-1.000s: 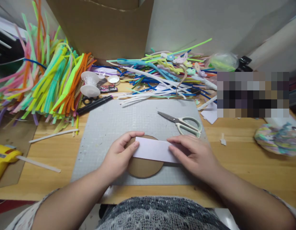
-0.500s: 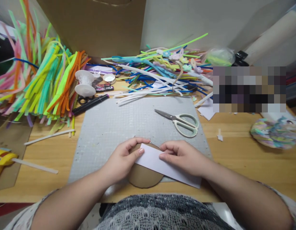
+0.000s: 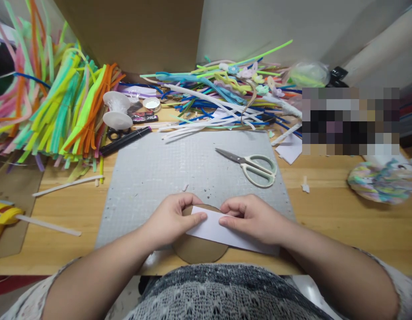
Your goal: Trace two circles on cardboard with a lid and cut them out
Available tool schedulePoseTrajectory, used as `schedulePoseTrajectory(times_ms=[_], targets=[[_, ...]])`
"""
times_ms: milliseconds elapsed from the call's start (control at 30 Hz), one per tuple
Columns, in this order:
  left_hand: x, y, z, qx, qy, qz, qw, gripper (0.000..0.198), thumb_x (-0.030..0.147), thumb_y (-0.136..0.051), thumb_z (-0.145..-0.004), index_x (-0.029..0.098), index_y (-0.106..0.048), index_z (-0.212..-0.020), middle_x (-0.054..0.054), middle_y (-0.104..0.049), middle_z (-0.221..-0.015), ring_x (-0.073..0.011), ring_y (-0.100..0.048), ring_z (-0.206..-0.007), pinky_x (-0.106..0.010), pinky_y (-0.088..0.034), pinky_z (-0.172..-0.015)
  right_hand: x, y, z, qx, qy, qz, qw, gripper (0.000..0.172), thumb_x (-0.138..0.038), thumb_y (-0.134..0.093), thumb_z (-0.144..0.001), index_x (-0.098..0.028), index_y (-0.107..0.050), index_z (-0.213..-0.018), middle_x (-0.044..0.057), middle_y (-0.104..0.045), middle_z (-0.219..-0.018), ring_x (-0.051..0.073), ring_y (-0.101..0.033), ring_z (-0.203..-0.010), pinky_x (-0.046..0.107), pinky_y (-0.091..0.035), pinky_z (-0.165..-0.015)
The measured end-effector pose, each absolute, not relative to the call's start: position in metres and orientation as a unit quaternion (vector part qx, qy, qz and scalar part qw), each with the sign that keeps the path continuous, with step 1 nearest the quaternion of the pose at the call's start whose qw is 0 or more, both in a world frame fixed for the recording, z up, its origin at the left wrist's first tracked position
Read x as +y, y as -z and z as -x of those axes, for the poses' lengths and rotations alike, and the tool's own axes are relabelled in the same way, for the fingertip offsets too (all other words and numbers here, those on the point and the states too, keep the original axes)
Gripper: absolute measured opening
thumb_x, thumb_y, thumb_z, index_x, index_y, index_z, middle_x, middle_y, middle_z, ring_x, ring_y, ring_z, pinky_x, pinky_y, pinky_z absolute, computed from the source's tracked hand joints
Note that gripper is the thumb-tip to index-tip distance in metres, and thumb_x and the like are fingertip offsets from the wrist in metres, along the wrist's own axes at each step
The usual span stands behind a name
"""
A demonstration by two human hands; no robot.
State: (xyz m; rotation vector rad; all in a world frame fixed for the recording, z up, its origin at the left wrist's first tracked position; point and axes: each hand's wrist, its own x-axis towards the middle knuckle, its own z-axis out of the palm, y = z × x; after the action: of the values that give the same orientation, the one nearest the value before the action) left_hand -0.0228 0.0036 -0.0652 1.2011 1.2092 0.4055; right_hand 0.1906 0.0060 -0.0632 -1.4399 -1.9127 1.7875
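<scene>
A round brown cardboard disc [image 3: 199,250] is held near the table's front edge, with a white strip of paper [image 3: 214,229] lying across its upper part. My left hand [image 3: 172,220] pinches the paper's left end against the disc, thumb on top and fingers behind. On the right, my right hand [image 3: 255,220] grips the paper between thumb and curled fingers, close to the disc's upper right rim. Whether those fingers also hold the disc is hidden. The strip's right end runs beneath my right hand. Scissors [image 3: 243,161] with pale green handles rest on the grey cutting mat [image 3: 152,178] beyond my hands.
Bundles of colourful pipe cleaners [image 3: 66,102] fill the left back, and more loose ones [image 3: 209,95] lie along the wall. A white spool [image 3: 117,110] and black marker [image 3: 127,141] sit behind the mat. At far left is a yellow glue gun [image 3: 6,218] with a glue stick.
The paper strip has turned slightly flatter and shifted a little left across the disc. My left thumb has slid inward along the paper, nearer my right thumb.
</scene>
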Motion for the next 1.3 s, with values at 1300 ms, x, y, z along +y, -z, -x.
schedulePoseTrajectory(times_ms=[1300], targets=[[0.053,0.057,0.011,0.557,-0.213,-0.566,0.569,0.014,0.030,-0.054,-0.058,0.017,-0.055,-0.060,0.004,-0.047,-0.052,-0.0105,-0.043,-0.049,-0.022,-0.028,-0.045,0.042,0.057,-0.178,-0.892,-0.181,0.384,0.152,0.052,-0.044,-0.069,-0.071,-0.020,-0.058,-0.116,0.009,-0.061,-0.109,0.026,-0.053,-0.100,0.035,-0.035,-0.082]])
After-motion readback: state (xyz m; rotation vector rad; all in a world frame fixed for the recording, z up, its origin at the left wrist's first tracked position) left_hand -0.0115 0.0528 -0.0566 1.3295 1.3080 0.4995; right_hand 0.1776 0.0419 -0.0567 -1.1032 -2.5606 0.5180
